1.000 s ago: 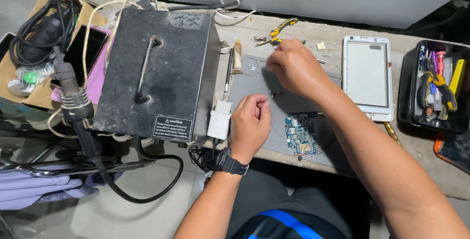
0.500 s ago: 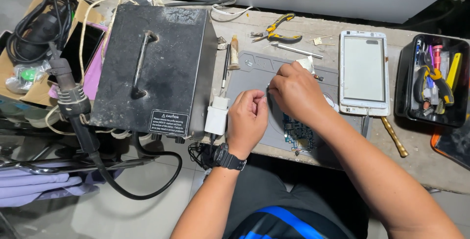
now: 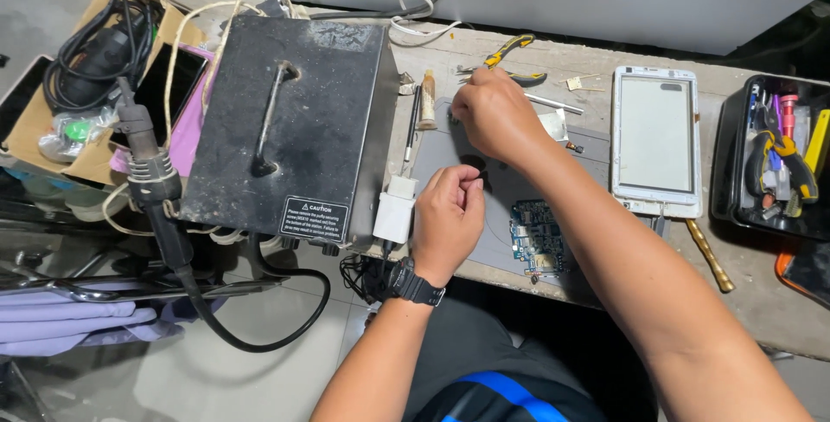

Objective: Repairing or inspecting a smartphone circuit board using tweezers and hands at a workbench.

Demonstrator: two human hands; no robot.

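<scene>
Both hands are working over the grey mat (image 3: 450,158) on the tabletop (image 3: 761,292). The left hand (image 3: 448,219) is resting near the mat's front-left edge, fingers curled tight at the tips; whether they are pinching a small part cannot be told. The right hand (image 3: 494,115) is bending down onto the mat's far edge, fingers closed, contents hidden. A small dark spot is lying on the mat between the hands.

The blue circuit board (image 3: 536,239) is lying bare, just beside the right forearm. Risk: a forearm shift could be dragging it off the front edge; any tiny part could be rolling away.

The white phone frame (image 3: 655,141) is lying to the right, the pliers (image 3: 510,57) beyond. The black metal box (image 3: 290,132) is sitting left, bearing a small black rectangular caution label with white print at its front corner. A white adapter (image 3: 395,212) is touching the box.
</scene>
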